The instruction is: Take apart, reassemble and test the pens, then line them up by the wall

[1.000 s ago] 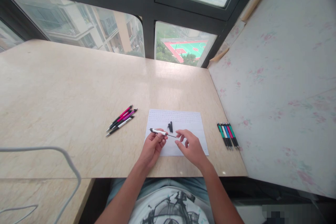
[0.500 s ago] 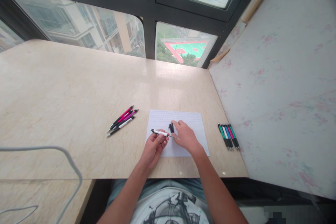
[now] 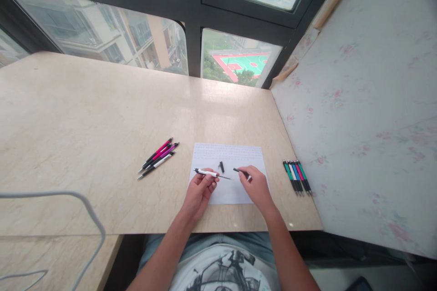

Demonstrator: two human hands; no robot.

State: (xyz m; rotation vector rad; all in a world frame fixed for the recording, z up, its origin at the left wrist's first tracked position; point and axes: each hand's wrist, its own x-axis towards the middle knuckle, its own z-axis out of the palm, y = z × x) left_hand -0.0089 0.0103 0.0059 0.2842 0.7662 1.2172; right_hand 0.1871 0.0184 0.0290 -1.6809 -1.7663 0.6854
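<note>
My left hand (image 3: pixel 200 193) is closed around the white barrel of a ballpoint pen (image 3: pixel 206 172), held above the paper. Its thin refill (image 3: pixel 225 177) sticks out bare from the front end, pointing right. Between thumb and fingers of my right hand (image 3: pixel 256 186) is a black pen grip (image 3: pixel 239 171), apart from the refill tip. A second black grip piece (image 3: pixel 221 167) lies on the sheet of paper (image 3: pixel 232 196), between the two hands. Something tiny beside it is too small to make out.
Several pens, pink, purple and white with black grips (image 3: pixel 157 159), lie left of the paper. Another row of several pens (image 3: pixel 297 177) lies by the papered wall (image 3: pixel 368 136) on the right. A grey cable (image 3: pixel 82 196) loops over the table's left front. Windows stand behind.
My right hand has moved right, away from the middle of the paper, and now lifts one black grip. The other black piece stays behind. My left hand with the pen barely moved.
</note>
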